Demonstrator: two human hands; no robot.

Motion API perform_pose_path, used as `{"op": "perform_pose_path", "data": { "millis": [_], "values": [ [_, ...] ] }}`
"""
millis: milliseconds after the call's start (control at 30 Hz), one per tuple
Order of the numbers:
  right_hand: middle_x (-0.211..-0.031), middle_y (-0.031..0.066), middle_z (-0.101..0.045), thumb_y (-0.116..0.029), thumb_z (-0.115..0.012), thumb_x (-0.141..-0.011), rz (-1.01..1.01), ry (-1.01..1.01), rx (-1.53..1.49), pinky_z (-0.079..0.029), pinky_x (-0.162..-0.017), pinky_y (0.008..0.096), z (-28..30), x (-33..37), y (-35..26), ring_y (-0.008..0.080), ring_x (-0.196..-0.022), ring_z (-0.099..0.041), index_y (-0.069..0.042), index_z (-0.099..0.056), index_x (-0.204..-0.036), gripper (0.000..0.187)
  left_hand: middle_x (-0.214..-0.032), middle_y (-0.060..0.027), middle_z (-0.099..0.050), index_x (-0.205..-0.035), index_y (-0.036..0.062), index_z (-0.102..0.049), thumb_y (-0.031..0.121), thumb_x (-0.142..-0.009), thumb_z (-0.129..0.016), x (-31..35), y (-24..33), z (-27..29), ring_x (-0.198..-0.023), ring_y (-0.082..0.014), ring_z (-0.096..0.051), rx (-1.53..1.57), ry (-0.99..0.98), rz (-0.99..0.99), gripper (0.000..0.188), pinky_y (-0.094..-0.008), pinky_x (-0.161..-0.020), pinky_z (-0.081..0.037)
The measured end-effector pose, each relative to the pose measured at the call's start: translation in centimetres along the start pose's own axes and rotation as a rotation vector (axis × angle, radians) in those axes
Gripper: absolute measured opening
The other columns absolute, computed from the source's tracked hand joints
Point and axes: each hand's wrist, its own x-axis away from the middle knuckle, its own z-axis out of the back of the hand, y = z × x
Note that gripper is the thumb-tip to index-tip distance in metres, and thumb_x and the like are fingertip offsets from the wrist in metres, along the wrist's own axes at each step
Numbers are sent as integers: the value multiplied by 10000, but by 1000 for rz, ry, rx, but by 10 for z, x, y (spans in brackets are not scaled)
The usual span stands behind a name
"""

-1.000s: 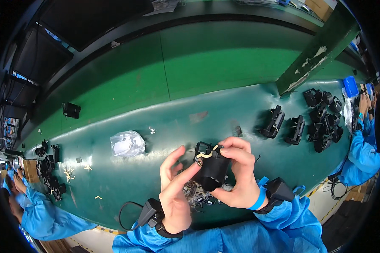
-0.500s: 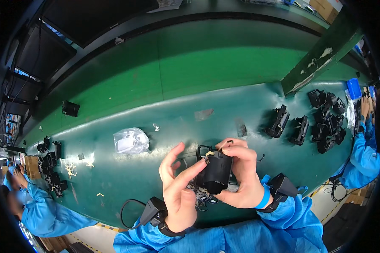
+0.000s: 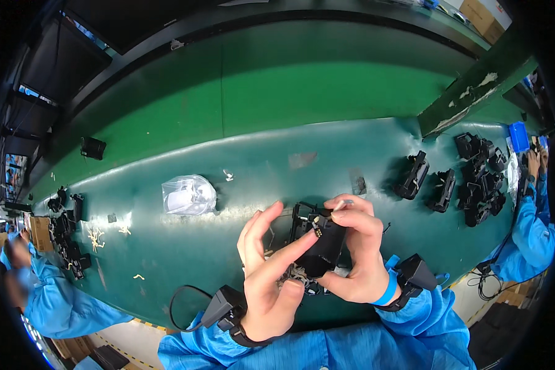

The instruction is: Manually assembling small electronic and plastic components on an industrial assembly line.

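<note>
My right hand [image 3: 362, 265] grips a black plastic housing [image 3: 325, 251], thumb low on it and fingers at its upper edge. A small pale grey piece [image 3: 344, 204] shows at that hand's index and middle fingers; I cannot tell whether it belongs to the housing. My left hand [image 3: 267, 290] has its fingers spread. Its stretched index fingertip touches a small black connector [image 3: 317, 232] with gold-coloured contacts, at the housing's upper part. Beneath the housing, a tangle of small metal and black parts [image 3: 299, 271] is partly hidden by my hands.
A clear plastic bag [image 3: 190, 195] with white contents lies ahead to the left. Several black assemblies [image 3: 478, 179] sit at the right, others [image 3: 68, 237] at the left. A green post [image 3: 475, 102] rises at the far right. Co-workers' blue sleeves [image 3: 68, 311] show at both sides.
The housing has tilted in my right hand. My left index fingertip and the connector have shifted a little right. A pale grey piece now shows at my right fingertips.
</note>
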Motion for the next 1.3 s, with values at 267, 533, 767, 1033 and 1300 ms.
{"op": "perform_pose_path", "data": {
  "millis": [267,533,767,1033,1300],
  "values": [
    [-1328,192,-345,71,-734,-629,22,-60,90,-421,-968,436,2,0,-2,335,-1108,-471,-127,-437,-1325,783,-1437,-264,-378,-1155,67,-673,346,-873,-642,-1,0,4,-1334,-411,-328,12,-22,-17,398,-530,-1102,-234],
    [-1360,194,-315,37,-747,-657,44,-216,185,-464,-943,448,-4,1,-14,364,-1225,-435,-107,-427,-1366,791,-1360,-154,-352,-1149,66,-419,-106,-703,-739,4,-12,-12,-1267,-249,-436,403,-6,96,575,-372,-1022,-432],
    [-1133,98,-515,-38,-687,-783,-262,-76,-100,-435,-838,298,32,-11,-26,166,-949,-527,-6,-534,-1204,449,-1356,-161,-370,-1119,72,-434,-89,-696,-745,-5,-11,-9,-1200,-227,-475,365,-58,21,549,-369,-1005,-436],
    [-798,-3,-597,-7,-659,-870,-593,-193,-250,-461,-694,244,44,-20,-38,69,-767,-563,-18,-645,-997,129,-1332,-184,-407,-1089,67,-471,-37,-680,-796,-7,-10,-4,-1166,-270,-531,76,-162,-124,533,-395,-987,-455],
    [-853,58,-596,-8,-689,-731,129,-11,441,-479,-672,339,35,-19,-26,239,-767,-587,-38,-648,-918,193,-1346,-182,-413,-1123,78,-441,-43,-698,-767,-12,-15,-3,-1212,-258,-481,461,-307,63,550,-402,-1029,-397]
  ]
}}
